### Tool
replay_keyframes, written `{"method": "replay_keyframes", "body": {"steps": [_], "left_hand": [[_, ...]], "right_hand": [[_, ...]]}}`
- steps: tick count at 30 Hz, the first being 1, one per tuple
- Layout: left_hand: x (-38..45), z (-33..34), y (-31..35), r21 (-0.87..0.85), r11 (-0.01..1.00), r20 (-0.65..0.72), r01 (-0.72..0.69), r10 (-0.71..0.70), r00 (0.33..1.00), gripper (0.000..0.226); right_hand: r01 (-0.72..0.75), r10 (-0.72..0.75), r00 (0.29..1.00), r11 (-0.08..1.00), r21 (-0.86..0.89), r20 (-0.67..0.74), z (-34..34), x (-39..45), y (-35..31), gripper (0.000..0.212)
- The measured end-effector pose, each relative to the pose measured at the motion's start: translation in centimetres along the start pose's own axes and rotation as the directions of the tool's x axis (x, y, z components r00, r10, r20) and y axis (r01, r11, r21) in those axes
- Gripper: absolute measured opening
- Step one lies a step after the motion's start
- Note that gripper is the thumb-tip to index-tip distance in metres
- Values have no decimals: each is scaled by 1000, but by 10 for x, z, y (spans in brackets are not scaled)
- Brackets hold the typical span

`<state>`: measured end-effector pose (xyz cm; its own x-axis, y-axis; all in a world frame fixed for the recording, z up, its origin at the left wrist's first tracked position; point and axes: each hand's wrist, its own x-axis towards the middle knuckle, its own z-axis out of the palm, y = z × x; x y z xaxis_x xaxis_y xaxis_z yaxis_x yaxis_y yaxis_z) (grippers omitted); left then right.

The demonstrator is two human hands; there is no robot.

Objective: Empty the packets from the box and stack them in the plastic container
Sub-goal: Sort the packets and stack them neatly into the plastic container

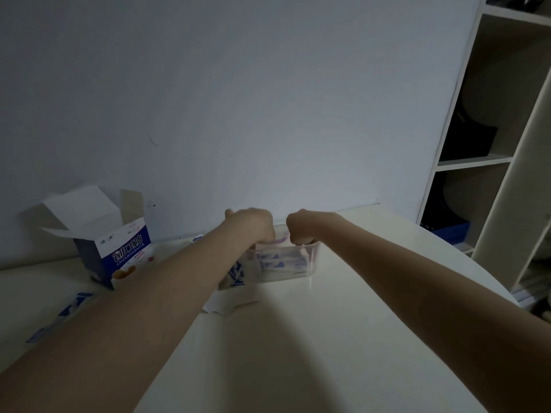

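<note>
A clear plastic container [313,257] stands on the white table [313,338] near the wall, with several white-and-blue packets [281,265] stacked inside it. My left hand [252,225] and my right hand [301,226] are both curled over the container's top, fingers pointing down into it. The fingertips are hidden, so what they grip does not show. The blue-and-white box [119,254] stands upright at the left with its flaps open. A few loose packets [235,277] lie beside the container under my left forearm.
More packets [71,305] lie on the table at the left, by my left arm. A folded white paper [231,302] sits in front of the container. An open shelf unit [489,159] stands at the right past the table's rounded edge. The wall is directly behind.
</note>
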<state>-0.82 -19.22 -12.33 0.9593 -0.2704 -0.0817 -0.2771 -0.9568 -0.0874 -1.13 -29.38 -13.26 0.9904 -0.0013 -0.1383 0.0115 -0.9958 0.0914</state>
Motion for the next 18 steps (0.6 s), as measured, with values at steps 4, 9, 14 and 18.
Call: {"method": "replay_keyframes", "body": {"steps": [4, 9, 14, 18], "left_hand": [[-11, -13, -28, -153, 986, -199, -60, 29, 980, 21], [-33, -2, -83, -289, 955, -156, -64, 19, 988, 21], [-54, 50, -128, -147, 964, 66, -220, 232, 971, 53], [-61, 77, -134, -12, 976, 100, -219, 219, 971, 46]], "right_hand": [[61, -38, 993, 974, 216, -111, -25, -16, -2, 14], [329, -175, 917, 839, 434, -358, -40, -50, -46, 18], [440, -432, 871, 898, -17, -233, 3, -64, -100, 36], [341, -415, 868, 897, -282, -272, 37, -58, -113, 35]]}}
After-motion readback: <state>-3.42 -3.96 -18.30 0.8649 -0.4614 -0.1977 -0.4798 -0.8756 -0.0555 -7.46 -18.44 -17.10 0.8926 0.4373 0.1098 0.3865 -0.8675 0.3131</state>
